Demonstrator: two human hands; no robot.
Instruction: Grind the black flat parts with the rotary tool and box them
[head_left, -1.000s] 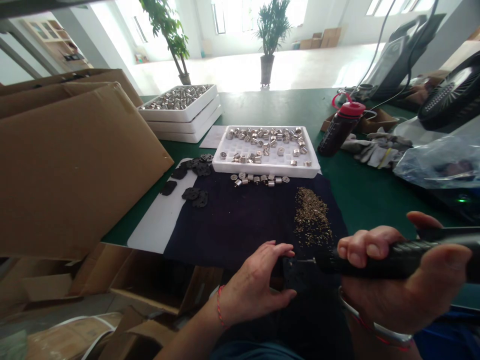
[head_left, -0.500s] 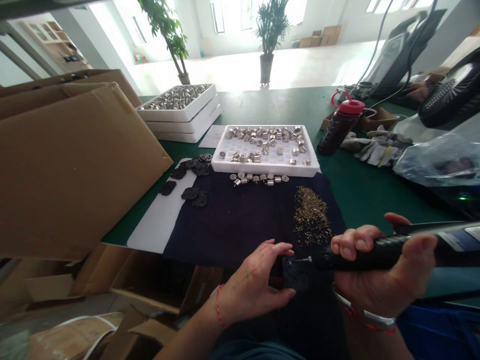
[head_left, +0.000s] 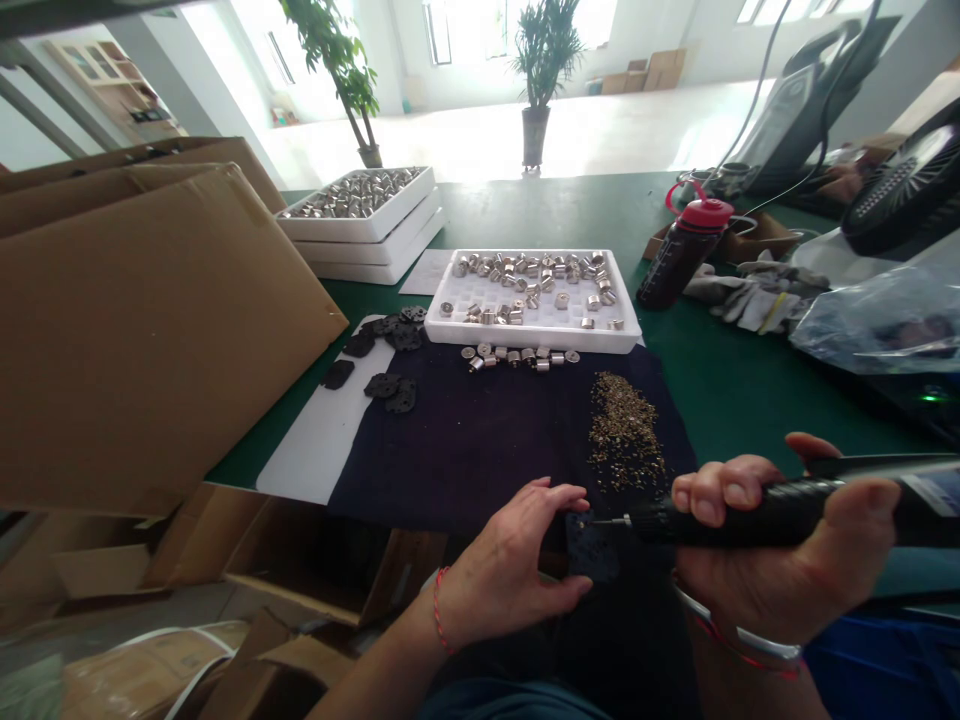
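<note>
The left hand (head_left: 510,570) is nearest, with the fingers close together and holding a dark flat piece (head_left: 592,548) with a rough surface, and this piece stands at the near edge of the cloth, just beside the fingertips of the other hand's tool. A thin red string (head_left: 439,610) goes around the left wrist. The right hand (head_left: 780,540) is closed tightly around a black electric grinder (head_left: 757,515) with a ribbed grip, and its thin metal bit (head_left: 611,521) reaches to the upper part of the dark piece. A shiny metal bangle (head_left: 739,635) sits on the right wrist. Under the hands lies a soft dark cloth (head_left: 480,440), and on it is a loose heap of tiny metal grains (head_left: 625,432) and a short row of small metal cylinders (head_left: 517,357). More dark flat pieces (head_left: 390,390) lie on a white foam sheet (head_left: 315,430) at the cloth's left side. Behind the row, a white plastic tray (head_left: 532,225) with many square cells holds more cylinders, and farther on the green table (head_left: 720,400) are stacked white trays (head_left: 360,225), a dark bottle with red cap (head_left: 686,250), cloth gloves (head_left: 754,305) and a crumpled clear plastic bag (head_left: 877,330), while a big cardboard sheet (head_left: 150,330) leans on the left
</note>
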